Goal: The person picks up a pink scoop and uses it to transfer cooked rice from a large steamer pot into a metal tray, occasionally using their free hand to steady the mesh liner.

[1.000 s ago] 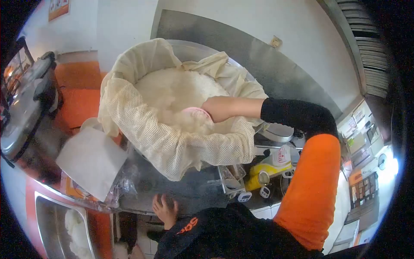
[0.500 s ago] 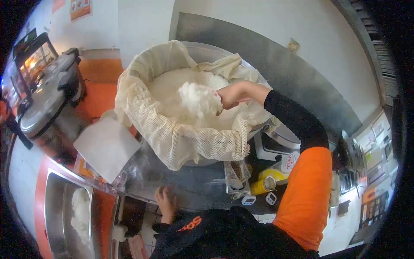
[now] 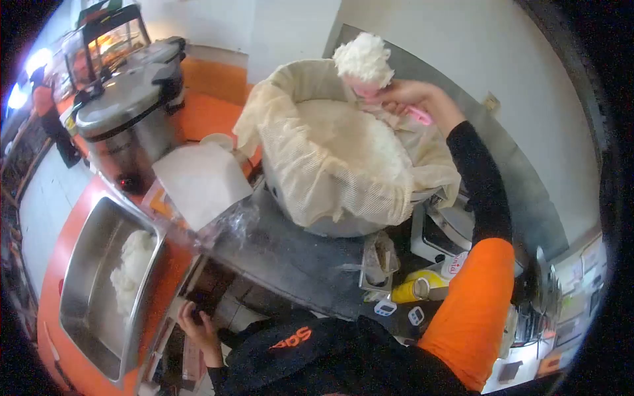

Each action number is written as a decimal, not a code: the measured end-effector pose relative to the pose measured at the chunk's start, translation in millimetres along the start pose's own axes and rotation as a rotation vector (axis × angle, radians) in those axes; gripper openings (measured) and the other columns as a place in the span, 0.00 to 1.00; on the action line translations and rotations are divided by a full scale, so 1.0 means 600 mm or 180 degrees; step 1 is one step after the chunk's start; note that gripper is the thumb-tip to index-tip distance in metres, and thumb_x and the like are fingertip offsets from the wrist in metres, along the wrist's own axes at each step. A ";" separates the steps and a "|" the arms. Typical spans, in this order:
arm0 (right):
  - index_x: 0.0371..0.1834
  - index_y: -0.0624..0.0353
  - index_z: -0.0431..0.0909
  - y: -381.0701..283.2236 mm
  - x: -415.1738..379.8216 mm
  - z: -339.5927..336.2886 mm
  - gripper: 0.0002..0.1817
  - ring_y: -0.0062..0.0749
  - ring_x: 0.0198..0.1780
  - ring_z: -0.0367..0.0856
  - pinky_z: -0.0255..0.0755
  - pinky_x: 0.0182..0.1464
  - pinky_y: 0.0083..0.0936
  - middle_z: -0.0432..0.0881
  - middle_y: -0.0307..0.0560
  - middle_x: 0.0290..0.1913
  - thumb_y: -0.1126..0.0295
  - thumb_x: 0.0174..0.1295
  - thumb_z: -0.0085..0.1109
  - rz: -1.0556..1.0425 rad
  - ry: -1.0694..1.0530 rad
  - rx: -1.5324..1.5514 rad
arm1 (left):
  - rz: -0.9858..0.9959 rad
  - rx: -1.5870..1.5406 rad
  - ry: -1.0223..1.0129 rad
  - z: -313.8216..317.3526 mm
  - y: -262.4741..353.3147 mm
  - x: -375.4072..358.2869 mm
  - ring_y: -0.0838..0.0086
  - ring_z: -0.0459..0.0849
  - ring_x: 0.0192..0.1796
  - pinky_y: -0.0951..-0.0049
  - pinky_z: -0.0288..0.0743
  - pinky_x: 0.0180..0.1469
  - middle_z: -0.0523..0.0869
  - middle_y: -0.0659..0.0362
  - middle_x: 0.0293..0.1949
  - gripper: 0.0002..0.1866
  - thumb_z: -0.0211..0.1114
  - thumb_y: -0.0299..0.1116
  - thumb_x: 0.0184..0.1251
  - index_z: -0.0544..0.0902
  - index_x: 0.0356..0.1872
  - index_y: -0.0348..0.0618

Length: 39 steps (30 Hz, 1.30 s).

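My right hand (image 3: 416,102) is closed round a pink rice scoop (image 3: 420,115), lifted above the far rim of a big round pot (image 3: 290,198). A heaped clump of white rice (image 3: 364,59) sits on the scoop and hides most of its head. Cream mesh cloth (image 3: 310,175) lines the pot and folds over its rim, with more rice (image 3: 350,132) inside. My left hand (image 3: 200,333) is low by the counter's front edge, its fingers apart and slightly bent, holding nothing I can see. Left of it, a deep steel pan (image 3: 89,323) contains a lump of rice (image 3: 134,270).
Rice cookers (image 3: 129,109) stand at the back left, near white paper (image 3: 201,185) and clear plastic wrap (image 3: 231,224). A clear container (image 3: 380,264), a yellow bottle (image 3: 411,290) and two small timers (image 3: 385,307) are at the right. Another person (image 3: 49,112) is far left.
My right hand has raised the scoop with rice up and out of the pot. My left hand has shifted left towards the steel pan. The view has turned left.
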State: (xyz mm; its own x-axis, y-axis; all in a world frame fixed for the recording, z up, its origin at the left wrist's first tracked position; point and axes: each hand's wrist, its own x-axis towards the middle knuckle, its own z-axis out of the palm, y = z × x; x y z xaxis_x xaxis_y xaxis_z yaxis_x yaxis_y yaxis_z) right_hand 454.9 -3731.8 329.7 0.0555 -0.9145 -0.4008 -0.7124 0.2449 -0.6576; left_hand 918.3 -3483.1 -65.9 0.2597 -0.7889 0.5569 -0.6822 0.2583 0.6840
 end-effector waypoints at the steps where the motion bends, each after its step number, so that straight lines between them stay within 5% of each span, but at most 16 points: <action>1: 0.39 0.52 0.67 -0.028 -0.004 0.001 0.12 0.07 0.14 0.52 0.45 0.12 0.09 0.59 0.26 0.16 0.63 0.60 0.60 -0.0005 -0.0078 0.0028 | -0.0312 -0.0042 0.0117 -0.026 0.004 0.002 0.56 0.69 0.57 0.60 0.62 0.59 0.71 0.49 0.52 0.14 0.56 0.24 0.58 0.73 0.47 0.38; 6: 0.43 0.52 0.68 -0.199 -0.043 0.098 0.13 0.07 0.12 0.51 0.43 0.11 0.09 0.60 0.28 0.15 0.62 0.60 0.59 -0.0170 -0.0273 0.0071 | -0.0326 0.0021 0.0560 -0.147 -0.039 0.030 0.57 0.70 0.57 0.60 0.61 0.60 0.72 0.49 0.51 0.14 0.56 0.25 0.59 0.73 0.47 0.38; 8: 0.42 0.52 0.70 -0.270 -0.056 0.188 0.11 0.07 0.11 0.52 0.43 0.11 0.09 0.61 0.28 0.14 0.63 0.60 0.58 -0.0429 -0.0240 -0.0009 | -0.0325 0.0079 0.0620 -0.201 -0.079 0.031 0.57 0.71 0.57 0.60 0.61 0.60 0.73 0.49 0.51 0.14 0.57 0.25 0.59 0.73 0.46 0.38; 13: 0.40 0.51 0.72 -0.388 0.047 0.428 0.08 0.09 0.11 0.53 0.44 0.12 0.09 0.61 0.27 0.14 0.66 0.60 0.58 -0.0484 -0.1354 -0.0105 | -0.0492 0.0284 0.0808 -0.309 -0.149 0.056 0.58 0.73 0.55 0.62 0.63 0.58 0.76 0.49 0.50 0.15 0.58 0.22 0.55 0.75 0.46 0.39; 16: 0.41 0.51 0.72 -0.401 0.134 0.627 0.08 0.09 0.16 0.59 0.53 0.17 0.13 0.64 0.29 0.16 0.65 0.61 0.56 -0.0674 -0.1377 -0.1053 | -0.0506 0.0517 0.0646 -0.348 -0.176 0.054 0.57 0.73 0.54 0.61 0.64 0.57 0.76 0.49 0.48 0.16 0.60 0.25 0.53 0.75 0.46 0.40; 18: 0.42 0.54 0.70 -0.356 0.201 0.759 0.10 0.16 0.23 0.66 0.63 0.25 0.19 0.68 0.32 0.22 0.62 0.64 0.51 -0.1388 -0.1571 0.0006 | -0.0511 0.0428 0.0380 -0.357 -0.180 0.051 0.57 0.73 0.53 0.62 0.64 0.56 0.76 0.50 0.48 0.17 0.60 0.22 0.51 0.75 0.45 0.40; 20: 0.44 0.58 0.68 -0.367 0.196 0.893 0.12 0.31 0.30 0.74 0.69 0.32 0.30 0.72 0.40 0.28 0.63 0.64 0.48 -0.1641 -0.0543 -0.0930 | -0.0424 0.0800 0.0006 -0.370 -0.176 0.059 0.57 0.72 0.53 0.60 0.64 0.56 0.75 0.52 0.47 0.19 0.63 0.26 0.49 0.75 0.45 0.43; 21: 0.47 0.58 0.67 -0.367 0.171 0.933 0.12 0.39 0.32 0.75 0.70 0.33 0.33 0.74 0.45 0.31 0.65 0.63 0.48 -0.2634 -0.0259 -0.1811 | -0.0482 0.0882 -0.0144 -0.378 -0.173 0.063 0.58 0.72 0.53 0.60 0.64 0.56 0.75 0.53 0.47 0.19 0.64 0.27 0.48 0.75 0.45 0.44; 22: 0.49 0.58 0.66 -0.368 0.154 0.957 0.14 0.48 0.35 0.77 0.71 0.35 0.37 0.75 0.50 0.34 0.67 0.62 0.48 -0.3624 0.0059 -0.2690 | -0.0536 0.0964 -0.0291 -0.389 -0.170 0.068 0.58 0.71 0.53 0.60 0.64 0.56 0.75 0.53 0.47 0.20 0.65 0.27 0.48 0.75 0.46 0.44; 28: 0.62 0.43 0.65 -0.365 0.137 0.956 0.25 0.51 0.37 0.77 0.72 0.37 0.40 0.75 0.53 0.41 0.69 0.59 0.50 -0.3176 0.0480 -0.2777 | -0.0660 0.1229 -0.0641 -0.421 -0.181 0.058 0.60 0.71 0.54 0.60 0.63 0.57 0.74 0.56 0.48 0.22 0.68 0.33 0.47 0.75 0.46 0.46; 34: 0.64 0.37 0.64 -0.358 0.118 0.942 0.29 0.49 0.35 0.77 0.71 0.36 0.39 0.73 0.52 0.36 0.71 0.57 0.53 -0.3483 0.0628 -0.2021 | -0.0673 0.1271 -0.0799 -0.408 -0.188 0.065 0.62 0.70 0.56 0.61 0.62 0.58 0.75 0.57 0.49 0.20 0.68 0.33 0.46 0.77 0.44 0.46; 39: 0.64 0.32 0.62 -0.303 0.149 0.982 0.35 0.48 0.35 0.78 0.72 0.36 0.41 0.72 0.50 0.33 0.73 0.50 0.57 -0.3007 0.0562 -0.2161 | -0.0654 0.1257 -0.0792 -0.401 -0.190 0.074 0.62 0.70 0.57 0.60 0.62 0.58 0.75 0.57 0.49 0.19 0.68 0.33 0.46 0.78 0.42 0.47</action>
State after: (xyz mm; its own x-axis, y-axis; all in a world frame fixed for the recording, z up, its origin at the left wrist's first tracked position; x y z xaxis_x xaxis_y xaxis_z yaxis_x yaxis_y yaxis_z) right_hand 1001.5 -3668.4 38.0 0.7015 -0.6861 0.1929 -0.6698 -0.7272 -0.1503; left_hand 1172.2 -3413.3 -5.6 0.2780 -0.9225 0.2677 -0.8529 -0.1088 0.5106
